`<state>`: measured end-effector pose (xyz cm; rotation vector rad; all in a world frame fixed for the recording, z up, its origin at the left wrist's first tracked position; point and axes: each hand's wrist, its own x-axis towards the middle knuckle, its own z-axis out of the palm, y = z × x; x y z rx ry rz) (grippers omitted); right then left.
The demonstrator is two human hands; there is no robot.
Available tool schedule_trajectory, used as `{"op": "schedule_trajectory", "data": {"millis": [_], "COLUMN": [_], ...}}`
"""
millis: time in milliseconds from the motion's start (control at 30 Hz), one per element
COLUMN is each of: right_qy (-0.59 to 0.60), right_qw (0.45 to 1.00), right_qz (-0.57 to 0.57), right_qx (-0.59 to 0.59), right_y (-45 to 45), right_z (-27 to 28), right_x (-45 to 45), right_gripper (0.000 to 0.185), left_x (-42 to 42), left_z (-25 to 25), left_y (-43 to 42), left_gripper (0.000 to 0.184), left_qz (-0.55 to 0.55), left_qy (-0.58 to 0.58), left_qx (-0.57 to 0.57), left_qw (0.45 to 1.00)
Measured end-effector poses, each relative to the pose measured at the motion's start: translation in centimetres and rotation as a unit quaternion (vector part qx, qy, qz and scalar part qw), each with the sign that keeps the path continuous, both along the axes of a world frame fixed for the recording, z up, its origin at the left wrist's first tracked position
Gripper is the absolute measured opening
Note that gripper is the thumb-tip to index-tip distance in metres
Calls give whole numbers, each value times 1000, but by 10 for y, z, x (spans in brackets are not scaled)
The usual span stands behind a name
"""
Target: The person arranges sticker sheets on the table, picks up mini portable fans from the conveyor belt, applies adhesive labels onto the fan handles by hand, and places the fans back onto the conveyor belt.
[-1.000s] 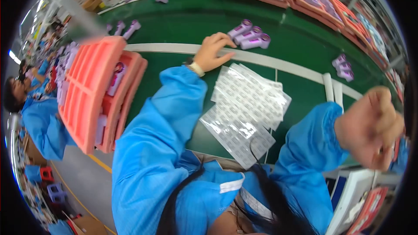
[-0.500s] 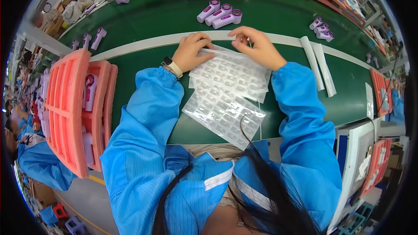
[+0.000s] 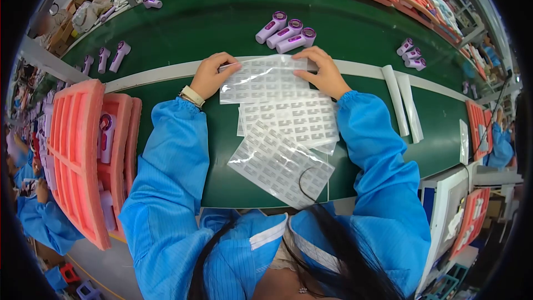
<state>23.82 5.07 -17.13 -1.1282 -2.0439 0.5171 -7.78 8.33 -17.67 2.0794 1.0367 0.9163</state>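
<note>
Between my two hands is a clear, glossy sheet of printed labels [image 3: 264, 80], gripped near its upper corners. My left hand [image 3: 214, 75] pinches its left edge between thumb and fingers. At the top right, my right hand [image 3: 322, 72] pinches the other corner. Directly below lies a stack of similar label sheets [image 3: 294, 116] on the green work surface. A tilted label sheet [image 3: 280, 164] overlaps the stack's lower edge, nearest my body, and a dark strand lies across it.
Three purple handheld fans [image 3: 286, 32] lie on the green belt [image 3: 194, 22] beyond the white rail [image 3: 161, 75]. Pink foam trays [image 3: 78, 161] stand upright at left with fans in them. Two rolled white sheets [image 3: 402, 103] lie at right. Co-workers in blue sit at far left.
My left hand has moved left and my right hand has closed on the other corner. The top sheet now lies spread between them, shifted up and left from the stack.
</note>
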Motion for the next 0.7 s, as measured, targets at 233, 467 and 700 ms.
{"op": "schedule_trajectory", "data": {"millis": [233, 467, 700], "right_qy": [171, 208, 193], "right_qw": [973, 952, 959], "right_qz": [-14, 10, 21], "right_qx": [-158, -227, -205], "right_y": [6, 2, -4], "right_z": [-9, -7, -1], "right_x": [5, 6, 1], "right_gripper": [19, 21, 23], "left_x": [1, 3, 3], "left_z": [0, 1, -2], "left_y": [-3, -3, -3], "left_gripper": [17, 22, 22], "left_qz": [8, -8, -7], "left_qy": [-5, -29, -54], "left_qx": [-7, -61, -75], "left_qw": [1000, 998, 996]}}
